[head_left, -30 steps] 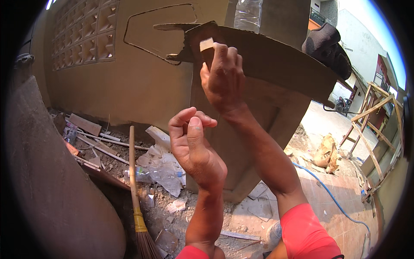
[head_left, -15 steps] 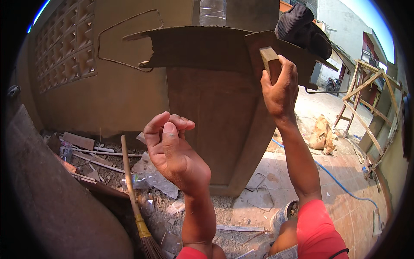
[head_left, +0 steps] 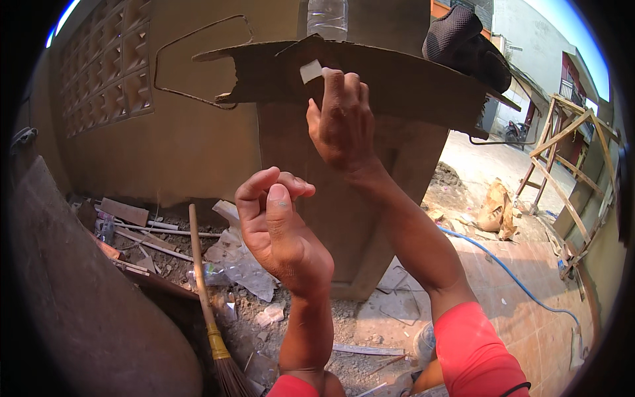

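Observation:
My right hand point(head_left: 344, 126) is closed on the block-shaped wooden handle of a plastering float point(head_left: 311, 49). The float's dark flat board lies against the front face of a curved, overhanging slab point(head_left: 410, 79), one corner rising past the slab's upper edge. Sunlight whitens the handle's end. My left hand point(head_left: 284, 231) is raised below and to the left, in front of the brown pillar point(head_left: 357, 258). Its fingers are loosely bent, the thumb stands apart from the palm, and nothing is in it.
On the slab stand a clear plastic bottle point(head_left: 327, 20) and a dark mesh-covered item point(head_left: 453, 36). A bent metal rod point(head_left: 159, 66) sticks out left. A broom point(head_left: 200, 264) leans over rubble. At right are a blue hose point(head_left: 509, 268), a wooden frame point(head_left: 546, 145) and a bucket point(head_left: 424, 344).
My right hand has swept left along the slab's face with the float, which has turned. My left hand keeps its loosely bent pose, slightly further right in the view.

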Demonstrator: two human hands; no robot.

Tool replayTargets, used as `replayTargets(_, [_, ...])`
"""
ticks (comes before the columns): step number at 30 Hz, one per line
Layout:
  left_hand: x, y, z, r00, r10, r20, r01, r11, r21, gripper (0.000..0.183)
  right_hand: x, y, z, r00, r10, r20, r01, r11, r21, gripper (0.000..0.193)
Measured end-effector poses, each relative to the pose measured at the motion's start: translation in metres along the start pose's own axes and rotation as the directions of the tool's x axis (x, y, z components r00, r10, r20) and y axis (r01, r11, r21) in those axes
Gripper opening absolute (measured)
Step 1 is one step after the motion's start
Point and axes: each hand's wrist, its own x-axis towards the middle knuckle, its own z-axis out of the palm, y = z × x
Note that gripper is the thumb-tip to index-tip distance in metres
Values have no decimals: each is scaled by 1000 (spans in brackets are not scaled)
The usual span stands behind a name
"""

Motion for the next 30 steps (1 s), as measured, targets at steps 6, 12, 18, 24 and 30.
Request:
replayTargets(6, [-5,-5,1,999,-21,25,21,1000,16,19,-7,31,-33,946,-270,179,300,939,-170,55])
replayTargets(12, [-8,-12,3,999,-51,-12,51,999,-8,19,1,122,-122,994,-106,-36,91,952,-293,47])
replayTargets(18, [-9,-17,5,998,-69,-3,69,997,-26,19,-37,112,-105,965,-223,136,243,958,-151,56])
replayTargets(24, [-12,-17,9,996,-88,15,88,996,-27,19,23,59,-70,909,-367,198,404,892,-204,55])
replayTargets(30, [-10,-13,6,998,-66,-5,65,996,-68,19,-2,119,-128,977,-182,114,201,960,-196,60])
